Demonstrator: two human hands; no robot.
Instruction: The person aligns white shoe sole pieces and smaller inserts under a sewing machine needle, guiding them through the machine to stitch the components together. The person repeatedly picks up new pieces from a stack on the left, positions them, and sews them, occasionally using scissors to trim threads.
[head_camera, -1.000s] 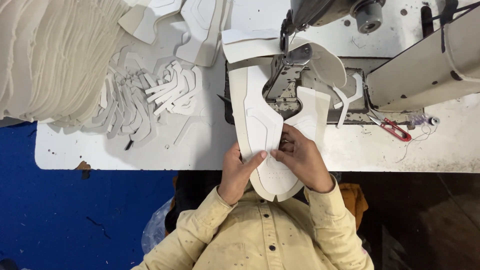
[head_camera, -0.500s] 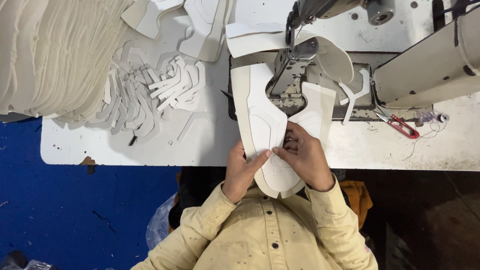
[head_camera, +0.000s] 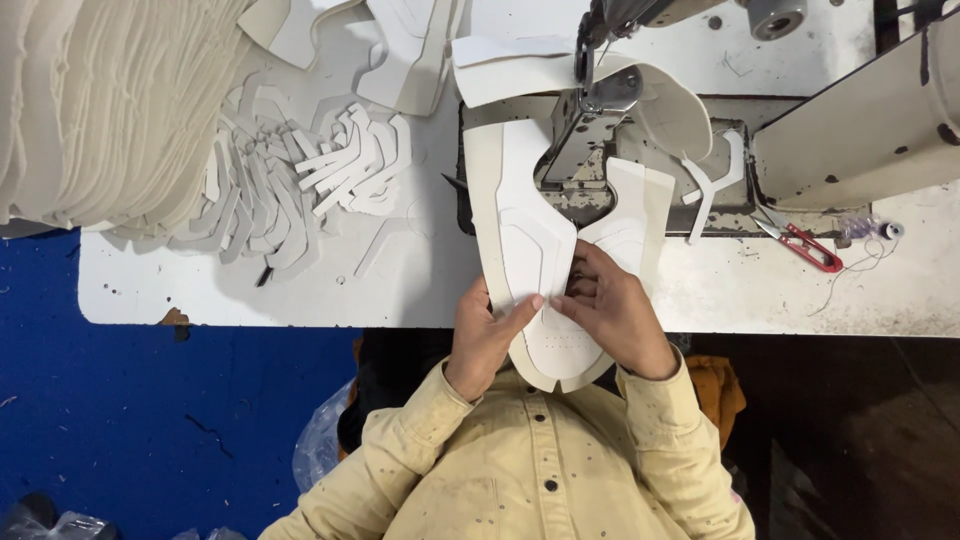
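While both hands meet over the near edge of the worktop (head_camera: 250, 290), they grip one white shoe piece (head_camera: 530, 250), a flat cut panel with two long wings that reach up toward the sewing machine (head_camera: 600, 110).

Left hand (head_camera: 487, 335): wrist bent up from the yellow sleeve (head_camera: 400, 440), thumb stretched along the panel's left wing, fingers tucked under the edge. Closed in a pinch on the piece.

Right hand (head_camera: 610, 305): knuckles up, fingers curled down and pressing on the middle of the panel where the two wings split. Thumb not visible. It holds the piece against the worktop, fingers partly closed.

The shoe piece lies half on the worktop, its rounded lower end hanging past the edge toward the person's chest. Left wing lies flat just beside the machine's foot; right wing runs up on the other side of it.

Other things about:
- loose heap of small white cut strips (head_camera: 320, 180), left of the panel, well apart from the hands
- thick stack of cream panels (head_camera: 90, 110) at far left
- red thread snips (head_camera: 805, 245) to the right, near a bit of loose thread
- blue floor (head_camera: 150, 420) below the worktop
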